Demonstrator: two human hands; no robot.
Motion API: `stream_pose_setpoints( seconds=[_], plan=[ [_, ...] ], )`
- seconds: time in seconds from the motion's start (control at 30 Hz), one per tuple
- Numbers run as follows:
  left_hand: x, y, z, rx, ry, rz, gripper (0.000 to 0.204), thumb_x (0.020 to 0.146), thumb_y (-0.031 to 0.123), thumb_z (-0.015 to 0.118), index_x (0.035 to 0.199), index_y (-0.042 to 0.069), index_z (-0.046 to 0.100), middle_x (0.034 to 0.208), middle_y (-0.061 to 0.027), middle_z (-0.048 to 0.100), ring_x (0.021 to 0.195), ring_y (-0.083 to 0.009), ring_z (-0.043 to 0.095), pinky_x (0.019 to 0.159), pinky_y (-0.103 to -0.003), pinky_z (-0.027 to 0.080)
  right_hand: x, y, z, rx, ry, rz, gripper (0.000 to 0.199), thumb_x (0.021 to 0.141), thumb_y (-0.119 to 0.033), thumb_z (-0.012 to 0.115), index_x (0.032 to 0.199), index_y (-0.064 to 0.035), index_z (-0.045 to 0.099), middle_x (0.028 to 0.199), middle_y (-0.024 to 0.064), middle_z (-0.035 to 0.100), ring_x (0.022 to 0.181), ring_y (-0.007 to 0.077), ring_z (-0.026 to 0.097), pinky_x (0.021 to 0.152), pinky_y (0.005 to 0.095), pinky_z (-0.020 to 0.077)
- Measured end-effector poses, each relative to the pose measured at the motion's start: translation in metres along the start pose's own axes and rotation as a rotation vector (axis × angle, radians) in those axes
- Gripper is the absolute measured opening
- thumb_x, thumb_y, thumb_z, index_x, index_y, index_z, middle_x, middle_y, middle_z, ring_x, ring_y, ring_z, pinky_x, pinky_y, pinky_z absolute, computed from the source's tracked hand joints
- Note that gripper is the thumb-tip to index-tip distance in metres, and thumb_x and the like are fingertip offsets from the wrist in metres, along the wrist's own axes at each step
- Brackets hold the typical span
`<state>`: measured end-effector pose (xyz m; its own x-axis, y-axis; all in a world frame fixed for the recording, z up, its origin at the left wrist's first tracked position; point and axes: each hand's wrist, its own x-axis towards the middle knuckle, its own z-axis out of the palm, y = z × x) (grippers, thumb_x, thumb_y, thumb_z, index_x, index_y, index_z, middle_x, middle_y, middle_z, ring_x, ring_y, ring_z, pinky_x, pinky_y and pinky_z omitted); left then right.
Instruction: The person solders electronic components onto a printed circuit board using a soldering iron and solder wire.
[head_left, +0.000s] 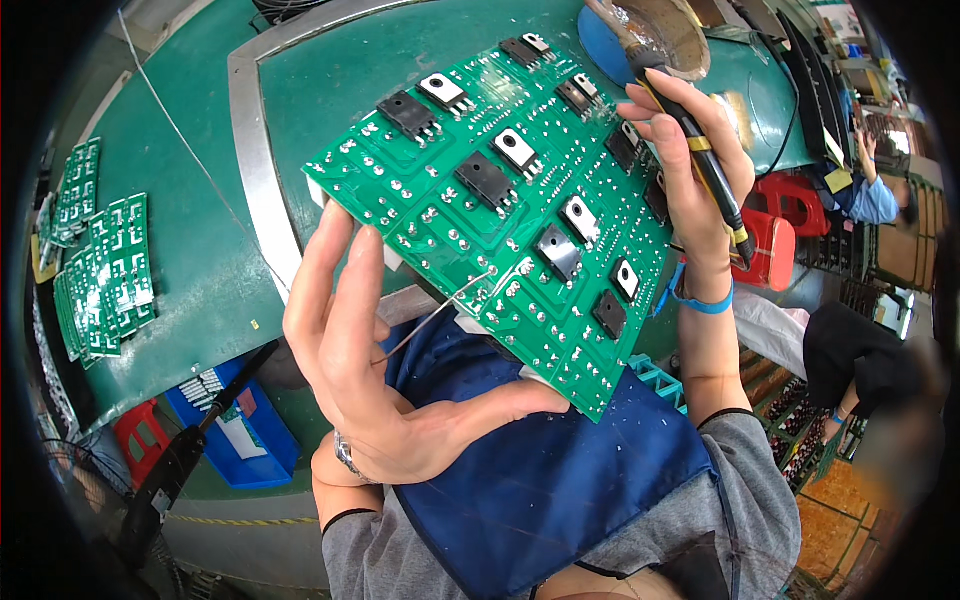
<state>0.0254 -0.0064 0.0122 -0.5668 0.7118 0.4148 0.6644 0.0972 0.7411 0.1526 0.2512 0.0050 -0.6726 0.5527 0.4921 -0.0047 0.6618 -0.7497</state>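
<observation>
A large green circuit board is tilted up in front of me, gripped at its left and near edges by my left hand. Black and white-faced transistors stand on it in rows among many shiny solder joints. A thin solder wire passes by my left fingers, and its end is over the board's near-left part. My right hand is closed around a black and yellow soldering iron beyond the board's right edge. The iron's metal end points away, over a round container with a blue side.
Stacked green circuit boards lie on the green table at left. A metal strip crosses the tabletop. Below its edge sits a blue bin. Red stools and other people are at right.
</observation>
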Motion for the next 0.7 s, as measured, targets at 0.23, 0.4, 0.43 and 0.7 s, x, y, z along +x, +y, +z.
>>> stream_pose_setpoints(
  seconds=[0.23,0.4,0.43,0.7],
  plan=[
    [-0.005,0.001,0.006,-0.037,0.038,-0.075,0.143,0.035,0.061,0.09,0.147,-0.004,0.03,0.152,-0.0116,0.037,0.076,-0.0075,0.036,0.068,-0.018,0.039,0.003,-0.002,-0.004,-0.003,0.0,-0.023,0.028,0.094,-0.004,0.062,0.121,0.0009,0.063,0.103,0.0146,0.072,0.092,0.0181,0.072,0.082,0.0268,0.0552],
    [-0.008,0.004,0.004,-0.002,0.081,-0.112,0.142,0.033,0.065,0.086,0.146,-0.004,0.033,0.152,-0.0091,0.04,0.072,-0.0063,0.037,0.058,-0.016,0.035,0.003,-0.002,-0.002,0.037,0.001,-0.019,0.026,0.094,-0.006,0.063,0.119,0.0009,0.064,0.103,0.0116,0.072,0.093,0.0176,0.072,0.081,0.0265,0.0556],
    [-0.009,0.004,0.004,-0.012,0.077,-0.104,0.142,0.033,0.065,0.086,0.146,-0.004,0.033,0.152,-0.0091,0.04,0.072,-0.0063,0.037,0.058,-0.016,0.035,0.003,-0.002,-0.003,0.016,-0.006,-0.034,0.026,0.094,-0.008,0.063,0.119,-0.0002,0.065,0.102,0.0118,0.072,0.094,0.0172,0.071,0.08,0.0265,0.0556],
    [-0.008,0.004,0.006,0.026,0.101,-0.106,0.142,0.035,0.07,0.082,0.143,-0.008,0.034,0.152,-0.013,0.04,0.068,-0.0056,0.036,0.053,-0.016,0.031,0.002,-0.006,-0.008,0.012,0.016,-0.036,0.025,0.094,-0.009,0.063,0.118,-0.0016,0.066,0.101,0.0112,0.072,0.095,0.0182,0.071,0.081,0.027,0.0556]
  ],
)
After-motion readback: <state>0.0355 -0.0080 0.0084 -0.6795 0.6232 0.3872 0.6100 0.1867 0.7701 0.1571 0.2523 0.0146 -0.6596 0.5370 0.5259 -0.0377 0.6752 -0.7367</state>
